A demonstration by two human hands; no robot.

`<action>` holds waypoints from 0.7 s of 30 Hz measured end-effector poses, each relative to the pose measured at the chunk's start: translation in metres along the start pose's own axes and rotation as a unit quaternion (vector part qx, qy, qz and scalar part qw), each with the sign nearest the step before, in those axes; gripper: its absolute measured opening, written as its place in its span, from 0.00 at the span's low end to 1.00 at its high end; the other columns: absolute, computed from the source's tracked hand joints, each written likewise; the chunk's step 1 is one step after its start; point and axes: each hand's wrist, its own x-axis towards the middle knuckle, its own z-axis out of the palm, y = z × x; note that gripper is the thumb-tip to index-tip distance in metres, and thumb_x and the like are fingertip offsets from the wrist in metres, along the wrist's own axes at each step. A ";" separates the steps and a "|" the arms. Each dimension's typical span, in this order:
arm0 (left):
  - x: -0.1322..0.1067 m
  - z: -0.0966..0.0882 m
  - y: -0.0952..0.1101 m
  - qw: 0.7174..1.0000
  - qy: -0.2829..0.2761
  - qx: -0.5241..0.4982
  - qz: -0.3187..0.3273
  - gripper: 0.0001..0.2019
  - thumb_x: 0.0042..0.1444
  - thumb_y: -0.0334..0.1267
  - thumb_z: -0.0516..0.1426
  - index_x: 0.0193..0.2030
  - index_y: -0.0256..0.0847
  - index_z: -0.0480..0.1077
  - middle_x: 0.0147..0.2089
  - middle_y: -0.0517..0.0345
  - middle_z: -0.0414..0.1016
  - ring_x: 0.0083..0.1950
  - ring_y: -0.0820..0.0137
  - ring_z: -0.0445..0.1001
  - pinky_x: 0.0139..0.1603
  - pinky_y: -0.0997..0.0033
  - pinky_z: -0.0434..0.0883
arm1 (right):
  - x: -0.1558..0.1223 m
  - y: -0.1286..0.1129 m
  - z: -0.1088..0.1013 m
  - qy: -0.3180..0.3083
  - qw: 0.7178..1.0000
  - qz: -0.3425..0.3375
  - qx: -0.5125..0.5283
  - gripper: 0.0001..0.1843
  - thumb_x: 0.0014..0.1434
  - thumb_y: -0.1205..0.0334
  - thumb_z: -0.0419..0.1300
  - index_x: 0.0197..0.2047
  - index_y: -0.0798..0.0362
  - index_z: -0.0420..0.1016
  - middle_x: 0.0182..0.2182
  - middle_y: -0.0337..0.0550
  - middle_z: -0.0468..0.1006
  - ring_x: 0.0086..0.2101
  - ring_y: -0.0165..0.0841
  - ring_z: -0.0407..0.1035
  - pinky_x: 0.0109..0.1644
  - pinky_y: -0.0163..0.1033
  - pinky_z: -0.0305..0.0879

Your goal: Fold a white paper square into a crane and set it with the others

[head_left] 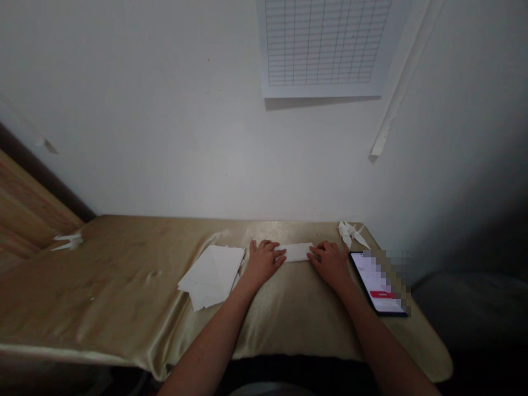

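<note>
Hands (263,260) palm-down, loosely spread and unclenched, fingertips (281,252) at opposite ends of white paper strip (298,252), forearms (218,323) converging

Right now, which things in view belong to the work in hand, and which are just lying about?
In use, likely:
white paper strip, between left hand and right hand
paper stack, probably

Lying about:
phone
folded paper shapes beyond the phone
white folded piece, far left

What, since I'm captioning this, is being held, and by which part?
A narrow white paper: the left hand is at its left end, the right hand at its right; gripped or merely pressed, I can't tell.
</note>
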 end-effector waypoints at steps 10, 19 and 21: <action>0.001 0.002 0.009 0.999 0.017 0.001 -0.034 0.14 0.65 0.50 0.57 0.52 0.57 0.79 0.62 0.57 0.76 0.65 0.51 0.65 0.70 0.27 0.43 | 0.000 -0.004 -0.004 -0.012 1.000 0.008 -0.012 0.18 0.67 0.49 0.55 0.52 0.43 0.81 0.50 0.50 0.77 0.54 0.48 0.66 0.69 0.70 0.33; -0.004 0.004 0.030 0.990 0.030 0.060 -0.123 0.18 0.62 0.54 0.58 0.56 0.58 0.79 0.61 0.51 0.72 0.62 0.50 0.65 0.67 0.43 0.55 | -0.001 -0.011 -0.007 -0.020 0.999 0.018 -0.044 0.19 0.67 0.49 0.54 0.54 0.44 0.80 0.51 0.49 0.77 0.54 0.46 0.67 0.68 0.68 0.36; -0.005 0.002 0.032 0.989 0.025 0.065 -0.132 0.18 0.62 0.55 0.58 0.56 0.60 0.78 0.61 0.50 0.71 0.62 0.49 0.65 0.66 0.44 0.56 | -0.001 -0.011 -0.007 -0.019 0.999 0.021 -0.043 0.19 0.67 0.49 0.55 0.54 0.44 0.80 0.51 0.49 0.77 0.55 0.46 0.66 0.68 0.68 0.36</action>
